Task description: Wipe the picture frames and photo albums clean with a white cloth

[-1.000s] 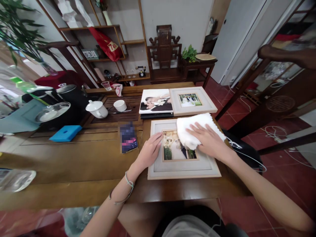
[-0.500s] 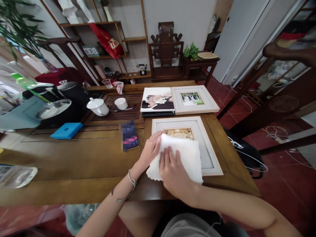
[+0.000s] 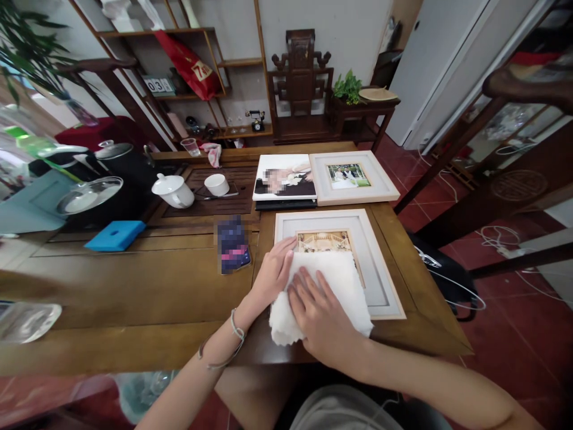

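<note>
A white cloth (image 3: 344, 275) with a wavy edge lies over the lower left of a pale picture frame (image 3: 389, 286), hanging past its near edge. My right hand (image 3: 320, 310) lies flat on the cloth, fingers stretched and a little apart. My left hand (image 3: 273, 269) rests at the frame's left side beside the cloth, its fingers extended onto the border. A sepia-toned picture (image 3: 324, 240) shows in the frame above the cloth; its lower part is covered.
Behind stand another framed photo (image 3: 380, 182) and a photo panel (image 3: 290, 167). Left of my hands are a phone (image 3: 233, 245), a blue box (image 3: 115, 235), a lidded white teapot (image 3: 172, 190) and a white cup (image 3: 216, 184). The wooden table's (image 3: 439, 325) right edge is near the frame.
My right hand has slid the cloth slightly toward me across the frame, uncovering more of the picture. My left hand stays by the frame's left side. The view has shifted slightly.
</note>
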Tool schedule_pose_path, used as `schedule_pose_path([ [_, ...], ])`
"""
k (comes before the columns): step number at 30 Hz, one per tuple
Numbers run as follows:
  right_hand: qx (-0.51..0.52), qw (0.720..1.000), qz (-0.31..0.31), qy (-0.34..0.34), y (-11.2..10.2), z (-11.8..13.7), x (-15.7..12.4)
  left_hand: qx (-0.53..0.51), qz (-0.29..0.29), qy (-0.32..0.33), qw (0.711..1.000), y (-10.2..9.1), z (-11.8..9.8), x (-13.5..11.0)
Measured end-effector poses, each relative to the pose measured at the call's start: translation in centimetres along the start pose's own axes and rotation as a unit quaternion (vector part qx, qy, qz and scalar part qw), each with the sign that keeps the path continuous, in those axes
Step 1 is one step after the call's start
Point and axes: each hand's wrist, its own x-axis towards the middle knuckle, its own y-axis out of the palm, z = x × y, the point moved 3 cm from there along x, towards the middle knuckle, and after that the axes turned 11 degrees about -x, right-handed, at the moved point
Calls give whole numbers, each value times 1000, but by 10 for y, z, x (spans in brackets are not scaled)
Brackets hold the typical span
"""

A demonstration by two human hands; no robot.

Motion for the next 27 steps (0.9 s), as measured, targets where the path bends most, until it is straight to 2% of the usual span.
schedule_pose_path([
  [5, -45, 997, -55, -28, 4, 11, -6, 6, 2, 7, 1000, -2, -2, 2],
  [8, -40, 997, -45, -41, 1, 7, -18, 12, 16, 12, 1000, -3, -2, 2],
  [10, -21, 999, -18, -33, -2, -7, -31, 16, 25, 14, 999, -3, -2, 2],
  [14, 0, 999, 30, 24, -8, -52, -69, 21, 31, 13, 999, -4, -1, 1],
  [18, -16, 997, 36, 69, -9, -81, -100, 23, 26, 13, 999, -3, 0, 1],
  [21, -4, 997, 31, 67, -6, -71, -94, 25, 17, 9, 999, 0, 0, 0],
  [27, 122, 992, 34, 11, -1, -10, -32, 17, -6, 3, 1000, 0, -3, 2],
])
